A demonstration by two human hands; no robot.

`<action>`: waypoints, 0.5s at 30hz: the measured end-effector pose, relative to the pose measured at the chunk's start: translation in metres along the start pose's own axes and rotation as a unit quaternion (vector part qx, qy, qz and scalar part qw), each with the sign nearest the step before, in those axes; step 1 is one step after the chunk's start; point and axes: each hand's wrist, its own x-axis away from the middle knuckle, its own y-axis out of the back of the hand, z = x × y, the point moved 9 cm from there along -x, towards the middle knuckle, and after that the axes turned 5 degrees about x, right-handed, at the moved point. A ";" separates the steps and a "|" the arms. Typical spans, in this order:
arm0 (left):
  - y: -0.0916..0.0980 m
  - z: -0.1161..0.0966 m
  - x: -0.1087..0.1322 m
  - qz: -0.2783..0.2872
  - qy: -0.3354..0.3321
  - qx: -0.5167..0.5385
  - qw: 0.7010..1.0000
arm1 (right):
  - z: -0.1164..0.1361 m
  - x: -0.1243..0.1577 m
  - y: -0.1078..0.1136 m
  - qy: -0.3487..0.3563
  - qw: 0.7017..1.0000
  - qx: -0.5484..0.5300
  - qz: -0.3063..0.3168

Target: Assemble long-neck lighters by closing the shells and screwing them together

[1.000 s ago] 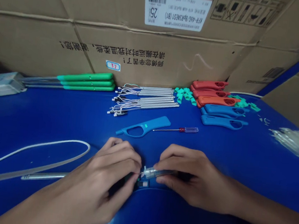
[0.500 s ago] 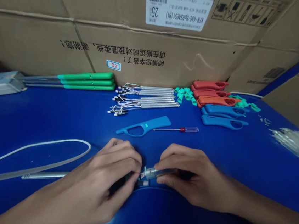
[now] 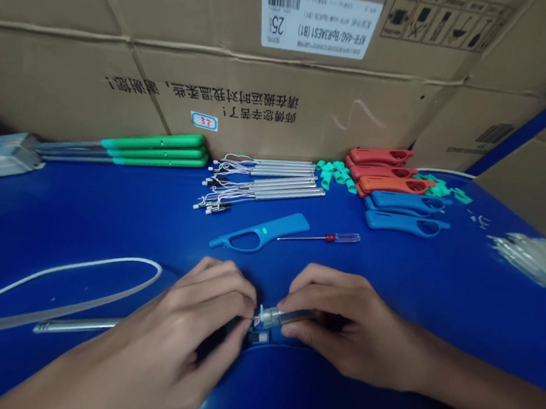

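Fingers (image 3: pixel 232 291) of the left hand (image 3: pixel 181 338) and the right hand (image 3: pixel 357 334) are curled tight, pinching a small clear tube (image 3: pixel 275 315) with a shiny metal tip from both sides, low over the front of the smooth blue desk (image 3: pixel 106 213), likely so the round, slippery piece cannot roll. Behind them lie a flat blue plastic handle (image 3: pixel 260 231) and a thin screwdriver (image 3: pixel 321 237), close by for easy reach, while silver rods with wires (image 3: pixel 275 182) sit in a neat row by the cardboard box (image 3: pixel 72 73).

Blue table (image 3: pixel 82 210) with handles (image 3: pixel 403 200), tubes (image 3: pixel 280 182), screwdriver (image 3: pixel 328 237)
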 end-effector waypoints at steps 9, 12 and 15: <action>-0.001 0.002 0.001 0.003 0.004 -0.007 1.000 | 0.000 0.001 0.001 0.001 1.000 0.003 0.008; 0.001 0.003 0.003 -0.012 0.005 -0.015 1.000 | 0.003 0.000 0.002 0.008 1.000 0.011 -0.001; 0.004 0.000 0.004 -0.031 -0.005 -0.033 0.999 | 0.006 -0.002 0.002 0.014 1.000 0.016 -0.004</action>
